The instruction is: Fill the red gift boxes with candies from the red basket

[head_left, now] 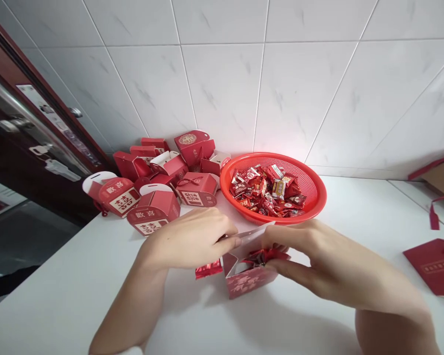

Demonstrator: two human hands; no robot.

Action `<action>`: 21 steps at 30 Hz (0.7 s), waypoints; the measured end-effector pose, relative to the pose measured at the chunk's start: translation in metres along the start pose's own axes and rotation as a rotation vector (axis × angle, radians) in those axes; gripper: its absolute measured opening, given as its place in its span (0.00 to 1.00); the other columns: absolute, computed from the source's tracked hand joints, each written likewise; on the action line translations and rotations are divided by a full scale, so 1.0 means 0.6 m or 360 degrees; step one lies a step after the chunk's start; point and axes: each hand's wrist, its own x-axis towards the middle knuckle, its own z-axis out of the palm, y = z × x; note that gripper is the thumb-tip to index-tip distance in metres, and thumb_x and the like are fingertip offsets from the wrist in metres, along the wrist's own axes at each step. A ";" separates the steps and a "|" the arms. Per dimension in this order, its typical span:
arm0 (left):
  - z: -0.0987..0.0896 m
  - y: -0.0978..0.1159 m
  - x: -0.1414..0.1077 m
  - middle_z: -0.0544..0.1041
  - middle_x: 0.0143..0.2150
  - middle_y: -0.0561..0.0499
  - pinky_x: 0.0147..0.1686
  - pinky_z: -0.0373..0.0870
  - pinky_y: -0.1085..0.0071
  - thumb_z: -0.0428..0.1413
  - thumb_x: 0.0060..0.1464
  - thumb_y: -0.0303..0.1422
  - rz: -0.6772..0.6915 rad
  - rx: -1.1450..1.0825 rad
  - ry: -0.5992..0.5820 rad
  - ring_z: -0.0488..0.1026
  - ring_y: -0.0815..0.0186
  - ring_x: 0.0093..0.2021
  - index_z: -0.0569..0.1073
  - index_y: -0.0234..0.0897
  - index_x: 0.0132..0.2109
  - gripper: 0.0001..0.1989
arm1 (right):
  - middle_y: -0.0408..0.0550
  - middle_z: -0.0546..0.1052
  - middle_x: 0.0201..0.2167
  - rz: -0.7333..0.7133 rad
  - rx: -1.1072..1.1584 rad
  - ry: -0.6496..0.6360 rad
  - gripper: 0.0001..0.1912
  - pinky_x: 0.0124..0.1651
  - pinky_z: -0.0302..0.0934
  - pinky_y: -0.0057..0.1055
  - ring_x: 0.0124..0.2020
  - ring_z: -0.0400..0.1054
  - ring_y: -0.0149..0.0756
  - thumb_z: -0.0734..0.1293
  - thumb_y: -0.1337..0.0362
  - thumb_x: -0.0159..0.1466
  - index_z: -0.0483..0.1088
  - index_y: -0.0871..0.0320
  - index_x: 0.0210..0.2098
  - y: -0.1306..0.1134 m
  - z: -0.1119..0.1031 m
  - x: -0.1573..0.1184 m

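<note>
An open red box [249, 282] with red-wrapped candies [259, 257] inside stands on the white table, between my hands. My left hand [198, 236] is closed at the box's back left, thumb and forefinger pinched on its raised flap. My right hand [311, 256] reaches over the box's right side, its fingers and thumb closed around a red-wrapped candy at the opening; some fingertips are hidden. One red packet [208, 269] lies on the table just left of the box, below my left hand.
Behind the box, a red plastic basket [318, 197] holds many wrapped candies. Several red gift boxes [153, 207] are grouped at the back left. A red bag [434, 266] lies at the right. White tiles line the back; a dark door with keys is at left.
</note>
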 end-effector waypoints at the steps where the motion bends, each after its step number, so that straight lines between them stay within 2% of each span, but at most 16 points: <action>1: 0.000 -0.001 -0.001 0.70 0.20 0.53 0.25 0.53 0.69 0.50 0.68 0.34 0.0032 -0.0033 0.0027 0.66 0.67 0.21 0.72 0.38 0.24 0.22 | 0.48 0.82 0.33 0.0000 -0.0049 -0.0002 0.08 0.36 0.67 0.31 0.33 0.75 0.38 0.65 0.69 0.70 0.77 0.54 0.40 -0.001 0.003 -0.001; 6: 0.009 -0.002 -0.016 0.74 0.22 0.52 0.29 0.60 0.70 0.50 0.69 0.36 0.0157 -0.0129 0.0197 0.72 0.65 0.25 0.74 0.40 0.26 0.21 | 0.45 0.78 0.28 -0.0002 -0.0402 -0.0012 0.10 0.28 0.55 0.31 0.24 0.69 0.35 0.64 0.73 0.68 0.73 0.54 0.36 -0.007 0.020 -0.021; 10: 0.024 0.008 -0.020 0.76 0.24 0.50 0.29 0.61 0.69 0.48 0.68 0.33 0.0119 -0.0041 0.0257 0.74 0.63 0.27 0.74 0.40 0.26 0.21 | 0.43 0.76 0.26 0.0038 -0.0786 -0.0158 0.15 0.25 0.45 0.34 0.20 0.62 0.35 0.64 0.81 0.59 0.69 0.53 0.32 0.005 0.040 -0.044; 13: 0.034 0.020 -0.019 0.75 0.24 0.50 0.26 0.58 0.68 0.47 0.66 0.30 0.0088 0.0038 0.0270 0.73 0.62 0.26 0.72 0.40 0.26 0.19 | 0.42 0.77 0.27 0.0078 -0.0883 -0.0201 0.19 0.26 0.44 0.34 0.21 0.64 0.36 0.61 0.84 0.53 0.68 0.53 0.34 0.020 0.047 -0.050; 17: 0.043 0.034 -0.022 0.73 0.22 0.55 0.21 0.50 0.68 0.50 0.61 0.26 0.0013 -0.0019 0.0199 0.67 0.65 0.19 0.72 0.42 0.38 0.08 | 0.42 0.75 0.25 0.0048 -0.0942 -0.0140 0.23 0.25 0.43 0.34 0.22 0.65 0.36 0.60 0.84 0.50 0.68 0.54 0.38 0.027 0.052 -0.042; 19: 0.047 0.032 -0.026 0.73 0.22 0.58 0.20 0.48 0.69 0.52 0.57 0.25 -0.0008 -0.0091 0.0153 0.65 0.67 0.17 0.71 0.44 0.42 0.09 | 0.41 0.74 0.24 0.0024 -0.0935 -0.0147 0.24 0.24 0.43 0.35 0.21 0.64 0.36 0.61 0.83 0.50 0.67 0.54 0.41 0.021 0.055 -0.037; 21: 0.051 0.024 -0.028 0.73 0.22 0.59 0.20 0.47 0.69 0.52 0.56 0.25 -0.0015 -0.0107 0.0147 0.65 0.67 0.17 0.69 0.45 0.42 0.10 | 0.41 0.73 0.24 -0.0005 -0.0900 -0.0137 0.23 0.25 0.44 0.34 0.21 0.64 0.35 0.63 0.82 0.52 0.67 0.55 0.44 0.013 0.058 -0.034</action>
